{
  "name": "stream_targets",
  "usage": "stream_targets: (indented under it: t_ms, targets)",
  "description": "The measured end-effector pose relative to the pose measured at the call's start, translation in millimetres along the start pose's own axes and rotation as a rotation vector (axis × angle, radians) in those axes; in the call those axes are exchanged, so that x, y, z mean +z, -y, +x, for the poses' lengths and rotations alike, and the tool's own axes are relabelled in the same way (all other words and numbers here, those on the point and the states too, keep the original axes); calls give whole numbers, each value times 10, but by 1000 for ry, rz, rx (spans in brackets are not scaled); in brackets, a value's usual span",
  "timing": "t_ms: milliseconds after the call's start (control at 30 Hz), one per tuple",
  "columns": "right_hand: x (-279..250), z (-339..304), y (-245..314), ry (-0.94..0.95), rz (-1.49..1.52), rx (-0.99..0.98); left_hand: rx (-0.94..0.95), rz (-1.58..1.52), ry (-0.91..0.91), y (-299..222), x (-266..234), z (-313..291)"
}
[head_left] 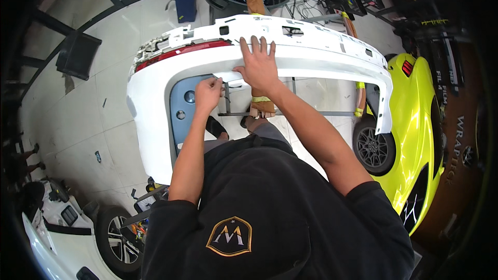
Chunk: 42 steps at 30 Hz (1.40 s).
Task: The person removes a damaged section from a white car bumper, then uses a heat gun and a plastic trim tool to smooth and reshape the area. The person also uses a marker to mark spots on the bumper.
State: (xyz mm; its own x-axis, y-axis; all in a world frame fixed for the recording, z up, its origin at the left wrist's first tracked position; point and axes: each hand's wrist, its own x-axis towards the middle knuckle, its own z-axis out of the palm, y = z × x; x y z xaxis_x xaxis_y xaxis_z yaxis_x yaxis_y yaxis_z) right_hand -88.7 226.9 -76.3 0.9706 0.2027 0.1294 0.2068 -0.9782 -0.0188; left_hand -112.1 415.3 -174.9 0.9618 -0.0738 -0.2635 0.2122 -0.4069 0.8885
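Note:
A white car bumper (202, 63) lies across a padded stand in front of me, with a red reflector strip (184, 52) along its far left part. My right hand (258, 65) rests flat on the bumper's middle, fingers spread and pointing away from me. Just left of it, at the inner edge of the bumper's cut-out, my left hand (208, 95) is closed in a pinch. What sits between its fingertips is too small to make out. Below that hand shows a blue-grey panel (182, 119) with round openings, inside the bumper's left side.
The stand has metal bars and brown padding (262, 105) with yellow bands. Behind the bumper stands a large dark bin (218, 2) with a dark, shiny filling. A bright yellow-green car (417, 119) is close on the right. A white car (78, 238) stands at the lower left.

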Motion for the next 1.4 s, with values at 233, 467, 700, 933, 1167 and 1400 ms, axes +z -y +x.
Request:
stream_targets:
  t_ms: [233,467,700,933,1167,1400]
  targets:
    - [32,-37,-8,1,-43,11,71,-257,169,373,-233,-37]
    - [1,-11,-27,51,-4,61,-54,-318,204,147,-510,-189]
    - [89,-125,-128,-57,112,-266,-219,173,-188,10,-277,-462]
    - [566,-929,37,600,1121,309,-405,342,-320,-242,51,-321]
    - [857,-306,605,11,2102,1085,-281,130,-338,-171,135,-253]
    - [1041,-136,930,-595,2497,1027,-129,339,-378,-88,95,-398]
